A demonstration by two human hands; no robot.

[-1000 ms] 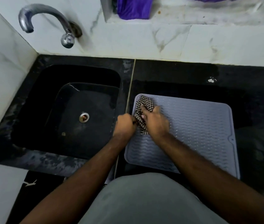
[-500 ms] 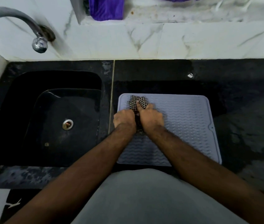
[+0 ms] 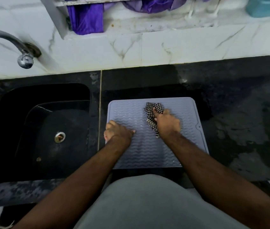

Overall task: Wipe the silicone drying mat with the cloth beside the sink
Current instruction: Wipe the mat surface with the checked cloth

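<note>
A pale grey silicone drying mat (image 3: 135, 151) with wavy ridges lies flat on the black counter, right of the sink. My right hand (image 3: 166, 123) presses a bunched black-and-white checked cloth (image 3: 152, 111) onto the mat's far middle part; the hand is motion-blurred. My left hand (image 3: 116, 132) grips the mat's left edge, thumb on top and fingers curled at the rim. The cloth's lower part trails beside my right wrist.
A black sink (image 3: 48, 129) with a metal drain (image 3: 59, 137) lies to the left, under a chrome tap (image 3: 20, 52). The black counter (image 3: 246, 121) to the right looks wet. Purple cloth (image 3: 86, 15) hangs on the marble ledge behind.
My right hand has slid the cloth rightward from the mat's far left corner toward its middle. My left hand has let go of the cloth and now holds the mat's left edge.
</note>
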